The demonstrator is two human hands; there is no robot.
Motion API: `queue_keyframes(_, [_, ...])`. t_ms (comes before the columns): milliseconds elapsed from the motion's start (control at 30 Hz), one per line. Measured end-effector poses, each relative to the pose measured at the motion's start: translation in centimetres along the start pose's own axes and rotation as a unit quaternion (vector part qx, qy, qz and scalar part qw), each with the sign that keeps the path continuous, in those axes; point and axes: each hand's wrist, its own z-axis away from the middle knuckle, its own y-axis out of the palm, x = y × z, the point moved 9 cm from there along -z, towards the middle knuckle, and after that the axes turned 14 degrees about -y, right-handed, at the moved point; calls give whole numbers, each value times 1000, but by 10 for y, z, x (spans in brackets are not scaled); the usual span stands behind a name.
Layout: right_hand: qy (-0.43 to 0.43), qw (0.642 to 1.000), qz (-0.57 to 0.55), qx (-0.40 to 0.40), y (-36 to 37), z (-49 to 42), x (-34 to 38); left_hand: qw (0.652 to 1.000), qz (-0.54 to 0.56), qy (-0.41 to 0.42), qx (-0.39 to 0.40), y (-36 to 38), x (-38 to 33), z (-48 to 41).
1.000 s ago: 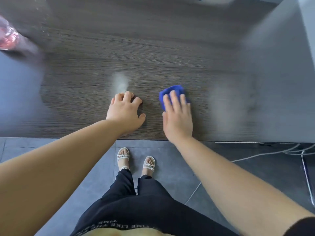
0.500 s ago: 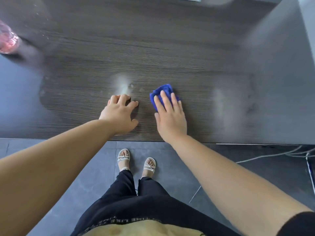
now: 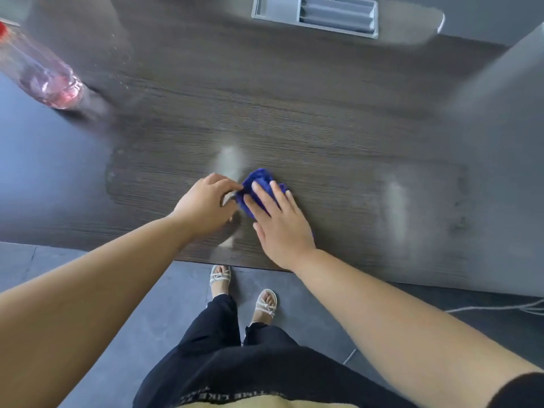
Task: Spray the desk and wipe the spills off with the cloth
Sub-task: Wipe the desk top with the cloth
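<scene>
Sliding leftward, cloth (image 3: 259,178) under flat right fingers (image 3: 263,199), curled left fingers (image 3: 227,185) now pinching its edge

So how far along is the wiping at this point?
Spraying looks done: the spray bottle sits untouched at the left of the desk. In hand: the right hand presses the blue cloth flat, the left hand at its edge. Left: a pale patch just beyond the cloth and another farther right.

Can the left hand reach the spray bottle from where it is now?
Probably yes: only desk surface lies between the left hand and the spray bottle, though it's a long stretch.
</scene>
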Motion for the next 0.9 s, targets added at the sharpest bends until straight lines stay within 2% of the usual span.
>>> queue_keyframes(67, [-152,988,8,36,-2,2,0,999,-44,-21,-12,-16,19,-9])
queue_keyframes(100, [-176,983,33,33,-5,2,-15,996,-73,-44,-10,-24,31,-15])
queue_keyframes(133, [-148,987,54,21,-10,-5,-39,993,-95,-68,-8,-37,45,-21])
queue_keyframes(167, [-66,997,49,12,-17,-13,-69,990,-111,-92,-7,-48,59,-26])
queue_keyframes(200, [53,998,21,1,-22,-21,-98,986,-123,-111,-14,-60,71,-30])
queue_keyframes(267, [288,957,-32,-30,-24,-33,-122,980,-134,-144,-31,-79,95,-39])
queue_keyframes(300, [333,942,-34,-29,-21,-45,-110,977,-137,-158,-39,-86,105,-43])
queue_keyframes(333, [320,947,-32,-18,-14,-64,-86,973,-147,-170,-45,-93,116,-48])
queue_keyframes(367, [256,966,-24,-17,-9,-83,-54,969,-166,-177,-50,-97,123,-50])
queue_keyframes(433, [60,998,-11,-3,3,-103,17,963,-196,-179,-52,-100,137,-54])
queue_keyframes(500, [-109,993,-1,50,10,-97,53,968,-174,-176,-51,-98,148,-55])
queue_keyframes(567, [-179,982,30,60,6,-95,31,970,-164,-170,-48,-95,154,-56])
queue_keyframes(600, [-163,984,58,35,-1,-99,8,970,-170,-167,-44,-93,154,-57])
queue_keyframes(633, [-104,992,64,21,-8,-105,-21,970,-176,-165,-41,-92,154,-57])
queue_keyframes(700, [110,994,10,10,-15,-116,-75,970,-175,-166,-42,-93,155,-59])
queue_keyframes(733, [214,977,-10,-6,-15,-119,-85,970,-174,-167,-41,-93,155,-59])
queue_keyframes(767, [283,959,-15,-20,-14,-123,-79,969,-176,-166,-40,-92,155,-59])
queue_keyframes(800, [301,953,-15,-22,-10,-131,-61,970,-177,-165,-41,-92,156,-58])
queue_keyframes(833, [263,964,-14,-28,-6,-141,-33,970,-176,-163,-41,-91,156,-58])
queue_keyframes(900, [75,997,-8,-5,5,-154,32,971,-173,-160,-39,-91,156,-55])
